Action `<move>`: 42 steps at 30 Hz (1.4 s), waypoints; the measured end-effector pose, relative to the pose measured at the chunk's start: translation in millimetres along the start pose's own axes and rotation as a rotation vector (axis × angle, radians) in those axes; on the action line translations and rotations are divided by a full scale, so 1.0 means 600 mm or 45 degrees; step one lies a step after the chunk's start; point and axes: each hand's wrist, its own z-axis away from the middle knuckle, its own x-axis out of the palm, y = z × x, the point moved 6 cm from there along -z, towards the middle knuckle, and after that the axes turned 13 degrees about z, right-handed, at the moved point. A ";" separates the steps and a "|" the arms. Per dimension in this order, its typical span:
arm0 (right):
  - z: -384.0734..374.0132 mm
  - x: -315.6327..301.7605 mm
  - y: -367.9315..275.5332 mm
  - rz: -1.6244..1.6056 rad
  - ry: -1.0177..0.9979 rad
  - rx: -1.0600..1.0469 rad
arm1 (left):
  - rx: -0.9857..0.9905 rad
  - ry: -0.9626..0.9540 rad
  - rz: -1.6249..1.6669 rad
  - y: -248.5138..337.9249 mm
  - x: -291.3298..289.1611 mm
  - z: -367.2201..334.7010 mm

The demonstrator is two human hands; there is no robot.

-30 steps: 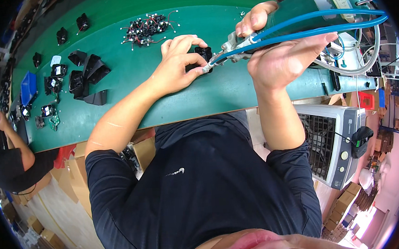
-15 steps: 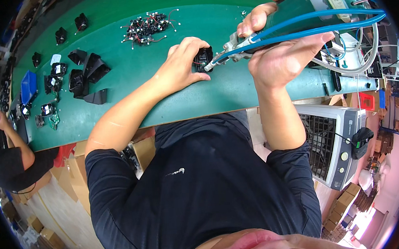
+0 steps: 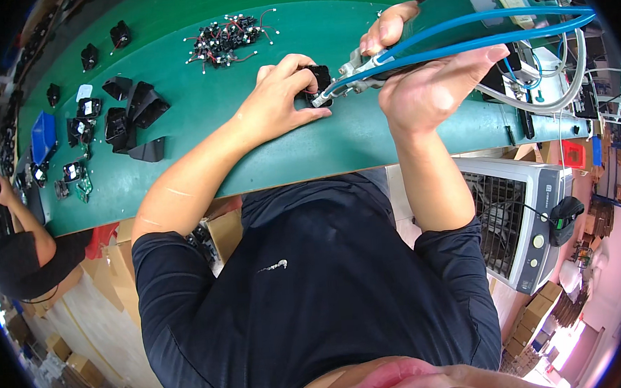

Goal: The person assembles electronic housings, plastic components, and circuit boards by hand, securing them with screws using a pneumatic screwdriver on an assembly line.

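My left hand (image 3: 273, 100) rests on the green worktable (image 3: 237, 163) and grips a small black plastic housing (image 3: 323, 76) between thumb and fingers. From the right, my right hand (image 3: 419, 102) is wrapped round a green-bodied power screwdriver (image 3: 449, 15), thumb side low and fingertips over its far side. Its metal nose (image 3: 320, 99) points down-left at the housing, close to my left thumb. Whether the tip touches the housing, and any screw there, cannot be made out. Blue hoses (image 3: 485, 18) run along the tool.
Beyond my left hand lies a heap of small black parts with wires (image 3: 226, 39). Black plastic shells (image 3: 142, 108), small assemblies (image 3: 79, 130) and a blue bin (image 3: 43, 138) sit at left. Another person (image 3: 22, 247) works far left. An air cooler (image 3: 514, 217) stands right of me.
My left fingers have curled further over the housing. The screwdriver and my right hand have shifted slightly left, the nose still at the housing; the whole view has moved a little too.
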 end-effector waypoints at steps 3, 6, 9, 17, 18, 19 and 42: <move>-0.005 -0.006 -0.011 0.338 -0.072 0.006 | -0.006 0.011 -0.010 0.001 -0.003 0.002; -0.003 -0.014 -0.006 0.307 -0.069 0.009 | -0.019 -0.016 -0.011 0.004 -0.002 -0.001; -0.004 -0.013 -0.002 0.365 -0.068 0.035 | 0.062 0.063 0.025 0.004 -0.003 -0.001; -0.055 0.058 -0.105 0.217 0.174 -0.197 | -0.041 0.122 0.108 -0.004 -0.003 0.003; -0.053 0.053 -0.100 0.217 0.173 -0.199 | -0.043 0.104 0.084 -0.005 -0.001 0.003; -0.054 0.060 -0.092 0.246 0.075 -0.194 | -0.079 0.080 0.100 -0.007 0.000 0.003; -0.010 -0.002 0.023 0.047 0.029 0.021 | -0.011 0.095 0.146 -0.002 0.003 0.000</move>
